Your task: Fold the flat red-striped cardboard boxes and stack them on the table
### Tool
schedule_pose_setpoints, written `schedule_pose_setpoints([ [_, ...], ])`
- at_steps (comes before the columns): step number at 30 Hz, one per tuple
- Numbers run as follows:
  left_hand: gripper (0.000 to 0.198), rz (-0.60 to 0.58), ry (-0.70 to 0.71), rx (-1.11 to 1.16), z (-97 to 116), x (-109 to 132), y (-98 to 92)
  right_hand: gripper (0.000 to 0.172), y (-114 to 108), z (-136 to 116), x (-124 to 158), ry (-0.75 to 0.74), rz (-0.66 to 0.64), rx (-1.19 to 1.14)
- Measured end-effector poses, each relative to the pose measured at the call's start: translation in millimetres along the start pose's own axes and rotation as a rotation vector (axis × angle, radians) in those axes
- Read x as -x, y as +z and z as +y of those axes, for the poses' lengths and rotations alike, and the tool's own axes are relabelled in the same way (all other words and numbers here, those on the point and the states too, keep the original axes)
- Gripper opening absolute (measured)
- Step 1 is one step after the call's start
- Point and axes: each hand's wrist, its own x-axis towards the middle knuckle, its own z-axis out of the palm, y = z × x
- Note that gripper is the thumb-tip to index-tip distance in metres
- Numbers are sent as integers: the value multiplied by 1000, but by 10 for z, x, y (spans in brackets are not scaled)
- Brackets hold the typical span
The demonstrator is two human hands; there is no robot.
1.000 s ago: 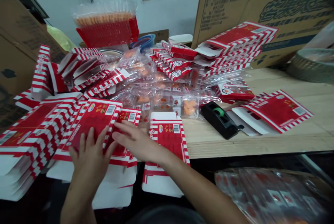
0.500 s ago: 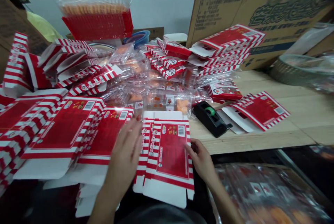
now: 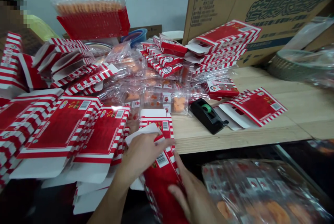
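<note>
A red-and-white striped cardboard box (image 3: 163, 196) is tilted up in front of me, its printed red panel with a barcode facing me and a white flap at its far end. My left hand (image 3: 143, 151) is closed on that far end, near the flap. Along the right side my right hand (image 3: 191, 191) grips the box, thumb on the red panel and fingers at the striped edge. Behind it another flat box (image 3: 168, 125) lies at the table's edge, partly covered. What is inside the held box is hidden.
Stacked flat boxes (image 3: 61, 126) lie to the left. Clear packets of orange food (image 3: 180, 104) are heaped at the centre. A black tape dispenser (image 3: 208, 116) and a box (image 3: 262, 107) sit right. Below the table edge are more packets (image 3: 257, 189). A large carton (image 3: 221, 5) stands behind.
A box has been picked up and tilted, turning its near end toward me. My left hand moved right onto its far end; my right hand came nearer and now grips its side.
</note>
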Motion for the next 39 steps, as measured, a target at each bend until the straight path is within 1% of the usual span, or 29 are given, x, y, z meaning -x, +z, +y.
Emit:
schedule_pose_setpoints([
  [1,47,-39,6,-11,15,26,-21,72,25,-32,17,-4,-35,-14],
  [2,46,-65,13,-12,29,53,-38,74,41,-64,26,11,-65,-56],
  [5,37,-149,57,61,50,135,-88,58,49,-154,-4,167,-121,-319],
  [7,33,-209,109,125,54,172,-117,55,44,-206,-58,273,-134,-530],
  [9,31,-249,171,177,56,184,-125,53,30,-251,-119,312,-140,-663],
  [10,31,-239,201,199,54,183,-114,49,15,-268,-146,309,-129,-685],
  [11,30,-192,235,221,49,180,-88,44,-8,-279,-168,306,-107,-683],
  [12,27,-88,268,242,39,180,-46,40,-38,-281,-184,307,-78,-665],
  [13,21,68,287,269,22,184,11,36,-74,-274,-192,315,-42,-646],
  [14,15,258,284,312,-1,196,82,34,-112,-256,-191,327,0,-643],
  [15,16,431,257,384,-29,218,162,33,-148,-228,-184,345,50,-663],
  [16,29,542,210,487,-59,249,248,34,-179,-190,-171,365,112,-700],
  [17,44,546,158,626,-87,289,333,35,-201,-147,-156,384,180,-742],
  [18,57,451,104,782,-110,334,411,36,-211,-100,-140,397,250,-776],
  [19,66,311,54,932,-127,380,478,37,-210,-55,-126,397,306,-791],
  [20,71,172,6,1055,-139,424,532,37,-198,-15,-116,388,343,-783],
  [21,75,72,-49,1138,-146,462,570,37,-177,18,-110,375,368,-753],
  [22,77,22,-106,1187,-152,493,593,40,-151,44,-106,361,392,-710],
  [24,80,19,-205,1199,-177,533,601,54,-99,77,-102,337,424,-636],
  [26,79,13,-231,1110,-234,558,575,72,-73,96,-96,318,433,-590],
  [27,76,-16,-214,1044,-273,569,557,77,-75,105,-92,305,436,-557],
  [28,73,-63,-185,978,-316,580,538,77,-86,115,-87,297,439,-514],
  [29,69,-121,-148,923,-358,590,520,73,-103,125,-83,295,456,-464],
  [31,63,-221,-81,879,-420,599,497,58,-142,137,-79,293,517,-374],
  [32,61,-206,-56,882,-436,597,492,51,-157,136,-81,282,531,-346],
  [33,60,-143,-38,889,-440,589,491,47,-165,129,-85,260,529,-327],
  [36,53,161,-7,856,-405,546,495,47,-156,73,-112,163,501,-266],
  [37,50,234,-1,834,-389,531,492,48,-148,49,-123,141,517,-240],
  [39,43,285,5,802,-370,507,472,44,-140,6,-147,113,575,-197],
])
